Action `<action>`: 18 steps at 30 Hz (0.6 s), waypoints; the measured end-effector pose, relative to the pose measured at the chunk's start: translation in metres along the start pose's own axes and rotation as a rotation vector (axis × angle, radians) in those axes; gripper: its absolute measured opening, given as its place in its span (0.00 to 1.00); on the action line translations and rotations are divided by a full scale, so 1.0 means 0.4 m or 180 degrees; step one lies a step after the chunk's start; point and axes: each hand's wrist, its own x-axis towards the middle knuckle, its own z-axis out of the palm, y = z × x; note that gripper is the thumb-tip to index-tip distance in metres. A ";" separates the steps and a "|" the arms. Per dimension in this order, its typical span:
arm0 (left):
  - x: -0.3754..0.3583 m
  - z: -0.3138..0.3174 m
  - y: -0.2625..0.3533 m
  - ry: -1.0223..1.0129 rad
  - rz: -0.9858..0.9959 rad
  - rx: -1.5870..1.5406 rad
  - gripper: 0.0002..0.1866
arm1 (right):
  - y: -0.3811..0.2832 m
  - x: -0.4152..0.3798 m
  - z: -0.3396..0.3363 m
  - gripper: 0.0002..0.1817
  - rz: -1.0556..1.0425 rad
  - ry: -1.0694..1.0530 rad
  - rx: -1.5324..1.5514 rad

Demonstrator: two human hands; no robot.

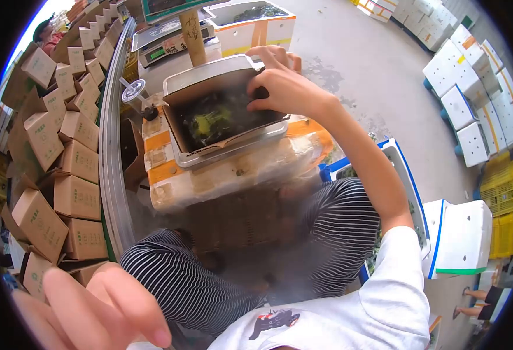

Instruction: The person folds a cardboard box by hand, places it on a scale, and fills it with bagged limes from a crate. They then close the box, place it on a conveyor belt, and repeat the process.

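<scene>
My right hand [285,84] is at the right rim of an open cardboard box [177,131], thumb inside and fingers over the edge, closed on its wall. Dark, shiny plastic lines the box, with yellow-green produce [209,123] showing through it. Under the box lies a pale tray [209,158], on a taped foam block [233,175]. Close to the camera at the lower left, my left hand [99,309] hangs in the air, blurred, its fingers loosely bent and apart with nothing seen in them.
Many small cartons [78,195] line the left side behind a metal rail [111,157]. A lidded plastic cup [135,93] stands left of the box. Behind are a scale [160,49] and a foam box [256,32]. Foam crates [457,233] and yellow crates [501,186] stand right.
</scene>
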 end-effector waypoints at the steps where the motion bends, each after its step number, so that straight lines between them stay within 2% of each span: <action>1: 0.018 0.014 -0.012 -0.0300 -0.0146 -0.0079 0.30 | 0.009 0.017 0.012 0.09 -0.0024 -0.0140 0.0048; 3: 0.046 0.000 -0.045 -0.0644 -0.0231 0.0253 0.23 | 0.037 0.056 0.032 0.09 -0.0018 -0.0261 0.0184; 4: 0.052 -0.024 -0.079 -0.0669 -0.0187 0.0664 0.13 | 0.058 0.077 0.048 0.09 0.0086 -0.0371 0.0218; 7: 0.126 -0.074 -0.201 -0.1259 -0.0389 0.2568 0.14 | 0.098 0.145 0.059 0.08 0.0450 -0.0837 0.0241; 8: 0.134 -0.102 -0.247 -0.1375 -0.0664 0.3277 0.14 | 0.111 0.167 0.066 0.08 0.0511 -0.0942 0.0377; 10: 0.100 -0.182 -0.363 -0.1461 -0.0760 0.4320 0.15 | 0.142 0.205 0.095 0.09 0.0627 -0.1165 0.0648; 13: 0.058 -0.253 -0.426 -0.1851 -0.0850 0.4839 0.17 | 0.140 0.226 0.081 0.11 0.0358 -0.0568 0.0984; 18: 0.053 -0.269 -0.430 -0.1650 -0.0728 0.4886 0.18 | 0.170 0.255 0.016 0.15 0.0039 0.0344 0.1335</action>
